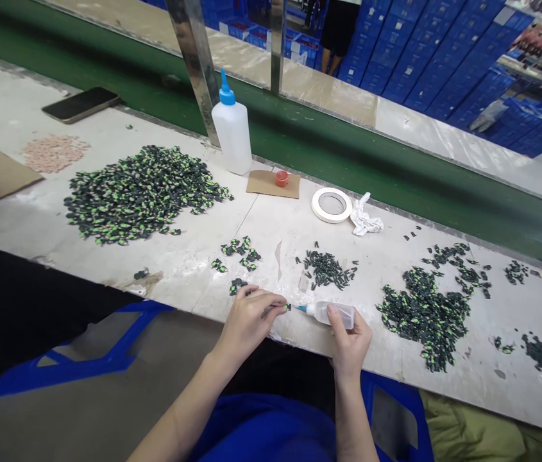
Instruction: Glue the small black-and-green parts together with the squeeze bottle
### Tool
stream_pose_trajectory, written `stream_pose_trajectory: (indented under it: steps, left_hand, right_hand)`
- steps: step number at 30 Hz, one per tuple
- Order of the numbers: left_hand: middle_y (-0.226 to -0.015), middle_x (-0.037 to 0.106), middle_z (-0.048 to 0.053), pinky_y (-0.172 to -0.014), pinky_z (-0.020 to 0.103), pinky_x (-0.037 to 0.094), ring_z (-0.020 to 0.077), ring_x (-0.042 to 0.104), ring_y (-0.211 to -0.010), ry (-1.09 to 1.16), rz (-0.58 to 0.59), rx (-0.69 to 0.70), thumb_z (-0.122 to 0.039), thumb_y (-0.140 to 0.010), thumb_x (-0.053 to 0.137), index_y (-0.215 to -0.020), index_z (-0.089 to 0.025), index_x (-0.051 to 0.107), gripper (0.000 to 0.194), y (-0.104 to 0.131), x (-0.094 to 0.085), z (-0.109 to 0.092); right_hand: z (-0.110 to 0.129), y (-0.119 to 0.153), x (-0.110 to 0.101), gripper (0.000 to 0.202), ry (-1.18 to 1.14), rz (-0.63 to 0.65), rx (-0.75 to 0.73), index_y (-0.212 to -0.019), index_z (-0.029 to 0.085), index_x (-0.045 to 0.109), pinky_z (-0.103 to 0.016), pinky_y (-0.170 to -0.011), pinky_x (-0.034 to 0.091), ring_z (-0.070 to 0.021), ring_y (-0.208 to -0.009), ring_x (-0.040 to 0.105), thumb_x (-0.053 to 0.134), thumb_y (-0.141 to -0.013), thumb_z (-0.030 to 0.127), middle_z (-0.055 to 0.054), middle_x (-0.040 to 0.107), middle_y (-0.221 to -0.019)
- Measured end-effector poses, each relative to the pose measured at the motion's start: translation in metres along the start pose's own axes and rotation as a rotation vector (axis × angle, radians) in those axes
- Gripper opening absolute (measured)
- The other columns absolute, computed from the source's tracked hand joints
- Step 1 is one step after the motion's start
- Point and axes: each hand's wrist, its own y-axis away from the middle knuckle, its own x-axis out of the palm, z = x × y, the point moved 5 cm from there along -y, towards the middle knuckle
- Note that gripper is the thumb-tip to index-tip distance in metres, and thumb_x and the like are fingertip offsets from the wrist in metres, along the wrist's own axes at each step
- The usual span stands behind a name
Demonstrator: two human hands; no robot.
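Observation:
My left hand (pixel 254 312) pinches a small dark green and bright green piece (pixel 288 307) above the front edge of the table (pixel 271 250). Wrapped in the fingers of my right hand (pixel 349 337) is a small clear squeeze bottle (pixel 331 314), lying on its side. Its thin blue-based needle tip points left and meets, or nearly meets, the piece. Just beyond my hands lies a heap of small dark green parts (pixel 328 269). A few green pieces (pixel 237 286) sit beside my left hand, with a small cluster of pieces (pixel 242 247) farther back.
Large green heaps lie left (pixel 140 192) and right (pixel 424 314). Along the back stand a white bottle with blue cap (pixel 233 135), a red cap (pixel 281 178) on cardboard, a tape roll (pixel 331 205) and crumpled tissue (pixel 365 217). A phone (pixel 81 104) lies far left. Metal posts rise behind.

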Motion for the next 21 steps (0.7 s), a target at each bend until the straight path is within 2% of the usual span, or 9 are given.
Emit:
stream_pose_trajectory:
  steps: [4, 7, 12, 16, 19, 21]
  left_hand:
    - [-0.079, 0.076, -0.001, -0.085, 0.039, 0.044, 0.0175, 0.069, -0.072, 0.004, 0.02, 0.001, -0.02, -0.083, 0.064, -0.079, -0.023, 0.068, 0.007, -0.001, 0.002, 0.0]
    - [-0.078, 0.076, -0.001, -0.083, 0.039, 0.045, 0.0185, 0.069, -0.074, 0.012, 0.048, 0.009, -0.016, -0.08, 0.066, -0.08, -0.023, 0.068, 0.006, -0.005, 0.009, -0.005]
    - [-0.082, 0.076, -0.001, -0.084, 0.04, 0.047, 0.0196, 0.068, -0.079, 0.064, 0.106, 0.028, -0.016, -0.081, 0.065, -0.084, -0.023, 0.069, 0.008, -0.019, 0.021, -0.011]
    - [-0.092, 0.074, 0.003, -0.084, 0.039, 0.049, 0.0222, 0.064, -0.091, 0.007, -0.015, 0.015, -0.017, -0.09, 0.052, -0.09, -0.022, 0.071, 0.019, -0.039, 0.016, -0.007]
    - [-0.101, 0.071, 0.007, -0.087, 0.041, 0.047, 0.0257, 0.058, -0.1, -0.153, -0.073, -0.045, -0.016, -0.09, 0.049, -0.098, -0.021, 0.071, 0.024, -0.055, 0.015, -0.005]
    - [-0.104, 0.068, 0.009, -0.086, 0.041, 0.047, 0.0279, 0.055, -0.1, -0.259, -0.069, -0.098, -0.015, -0.09, 0.049, -0.103, -0.02, 0.07, 0.025, -0.063, 0.018, -0.005]
  right_hand:
    - [-0.006, -0.003, -0.021, 0.031, -0.153, -0.149, 0.003, -0.073, 0.013, 0.065, -0.026, -0.049, 0.045, -0.0145, -0.055, 0.055, 0.074, -0.069, 0.043, -0.002, 0.063, -0.064]
    - [-0.005, -0.009, -0.037, 0.035, -0.18, -0.225, -0.013, -0.084, 0.016, 0.062, -0.032, -0.066, 0.053, -0.0194, -0.071, 0.065, 0.08, -0.063, 0.036, -0.004, 0.069, -0.079]
    - [-0.003, -0.025, -0.051, 0.051, -0.187, -0.264, -0.065, -0.084, 0.022, 0.047, -0.039, -0.085, 0.051, -0.0207, -0.085, 0.069, 0.086, -0.053, 0.029, -0.002, 0.07, -0.083]
    - [-0.003, -0.032, -0.049, 0.057, -0.111, -0.267, -0.088, -0.092, 0.021, 0.046, -0.043, -0.088, 0.05, -0.0223, -0.089, 0.067, 0.086, -0.053, 0.031, -0.006, 0.068, -0.091]
    - [0.007, -0.025, -0.046, 0.063, -0.008, -0.288, -0.227, -0.106, 0.02, 0.046, -0.045, -0.092, 0.048, -0.0246, -0.103, 0.062, 0.084, -0.057, 0.03, -0.011, 0.064, -0.108]
    - [0.016, -0.012, -0.048, 0.063, 0.082, -0.363, -0.38, -0.113, 0.02, 0.045, -0.045, -0.091, 0.047, -0.0257, -0.111, 0.057, 0.082, -0.062, 0.028, -0.013, 0.058, -0.117]
